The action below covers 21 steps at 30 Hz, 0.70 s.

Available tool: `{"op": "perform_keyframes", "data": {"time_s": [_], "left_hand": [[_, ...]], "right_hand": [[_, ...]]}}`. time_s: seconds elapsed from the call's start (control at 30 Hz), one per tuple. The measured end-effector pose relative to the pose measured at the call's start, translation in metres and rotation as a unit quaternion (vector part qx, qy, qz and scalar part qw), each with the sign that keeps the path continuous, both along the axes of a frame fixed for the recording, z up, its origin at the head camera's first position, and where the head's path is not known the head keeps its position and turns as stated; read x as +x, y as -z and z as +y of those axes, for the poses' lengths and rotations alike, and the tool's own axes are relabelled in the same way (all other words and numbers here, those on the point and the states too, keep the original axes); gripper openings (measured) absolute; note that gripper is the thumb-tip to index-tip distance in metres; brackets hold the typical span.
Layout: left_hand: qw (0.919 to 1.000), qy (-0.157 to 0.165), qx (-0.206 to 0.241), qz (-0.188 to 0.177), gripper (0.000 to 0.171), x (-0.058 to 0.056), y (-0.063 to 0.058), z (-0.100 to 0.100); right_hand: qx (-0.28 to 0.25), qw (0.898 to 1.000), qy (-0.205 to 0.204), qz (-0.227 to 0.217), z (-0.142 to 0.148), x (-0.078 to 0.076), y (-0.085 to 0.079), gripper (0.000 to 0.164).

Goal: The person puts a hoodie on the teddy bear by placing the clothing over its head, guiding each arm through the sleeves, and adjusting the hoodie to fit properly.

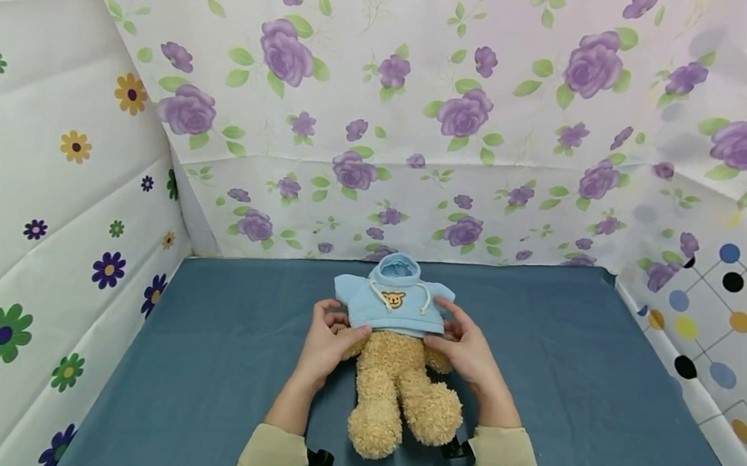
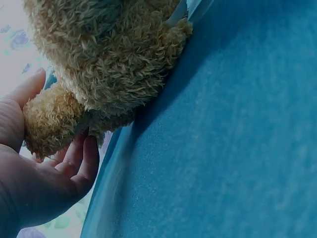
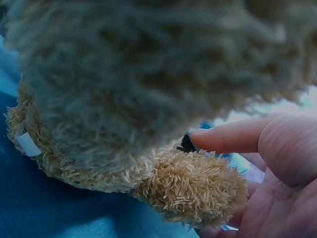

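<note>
A tan plush teddy bear lies on its back, legs toward me. A small light blue hoodie with white drawstrings and a bear-face patch covers its top; the bear's head is hidden. My left hand grips the hoodie's lower left side, thumb at the hem and fingers curled beside the sleeve. On the opposite side, my right hand pinches the hem with its thumb, fingers up along the right sleeve. Both wrist views show the bear's curly arms between thumb and fingers. A white tag shows on the bear's fur.
A blue-grey cloth covers the table. Behind it stands a white sheet with purple flowers; patterned sheets line both sides. Small black devices sit at my wrists, by the beige sleeves.
</note>
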State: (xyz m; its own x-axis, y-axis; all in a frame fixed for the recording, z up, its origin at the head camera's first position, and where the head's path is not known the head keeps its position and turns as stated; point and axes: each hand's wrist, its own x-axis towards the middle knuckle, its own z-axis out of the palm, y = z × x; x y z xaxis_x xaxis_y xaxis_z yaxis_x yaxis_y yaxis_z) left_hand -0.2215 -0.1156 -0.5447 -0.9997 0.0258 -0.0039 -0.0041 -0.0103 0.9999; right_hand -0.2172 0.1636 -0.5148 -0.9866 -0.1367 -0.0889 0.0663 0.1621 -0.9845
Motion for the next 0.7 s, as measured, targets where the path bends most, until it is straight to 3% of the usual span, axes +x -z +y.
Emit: {"op": "perform_keyframes", "data": {"time_s": [0.37,0.7], "left_hand": [[0.9968,0.022,-0.034,0.068,0.077,0.0041,-0.0040,0.0047],[0.9858,-0.027,-0.126,0.107,0.030,0.0030,-0.0103,0.0066]], "right_hand": [[0.049,0.999,0.002,0.014,-0.0031,-0.0006,-0.0009,0.062],[0.086,0.995,-0.009,0.042,-0.0062,0.0006,-0.0016,0.040]]}}
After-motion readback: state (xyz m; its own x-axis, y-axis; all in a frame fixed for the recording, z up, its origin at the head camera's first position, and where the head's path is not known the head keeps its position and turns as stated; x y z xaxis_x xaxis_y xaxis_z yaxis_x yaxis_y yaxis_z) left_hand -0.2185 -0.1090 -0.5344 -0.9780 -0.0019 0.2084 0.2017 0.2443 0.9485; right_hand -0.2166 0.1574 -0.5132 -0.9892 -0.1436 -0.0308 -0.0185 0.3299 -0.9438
